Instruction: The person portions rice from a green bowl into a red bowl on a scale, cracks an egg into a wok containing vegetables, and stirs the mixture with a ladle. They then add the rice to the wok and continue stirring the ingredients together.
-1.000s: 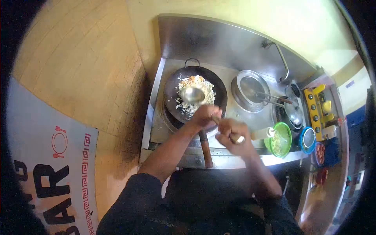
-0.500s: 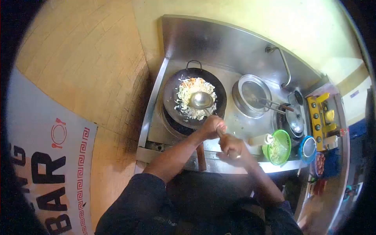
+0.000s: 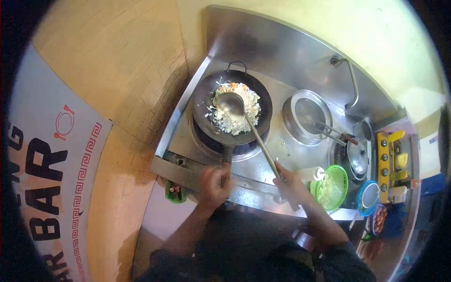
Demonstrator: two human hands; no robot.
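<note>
A dark wok (image 3: 203, 113) sits tilted over the burner, with fried rice (image 3: 239, 120) mixed with pale shreds and some orange bits inside. My left hand (image 3: 215, 187) is closed around the wok's long handle, slightly blurred. In my right hand (image 3: 290, 184) is the long shaft of a metal ladle (image 3: 230, 103); its bowl rests on the rice, toward the left side of the heap. The fingers of that hand are wrapped round the shaft near its end.
Right of the wok stands a metal pot (image 3: 307, 117) with a long-handled tool across it. Beyond are a lidded pan (image 3: 358, 157), a white bottle (image 3: 312, 174), a green basket (image 3: 345, 188) of pale shreds and a blue-rimmed bowl (image 3: 362, 207). A tap (image 3: 352, 84) comes off the backsplash.
My left hand has left the ladle and now grips the wok's handle. The wok is tilted, and the ladle bowl has shifted left over the rice. The camera view has moved slightly.
</note>
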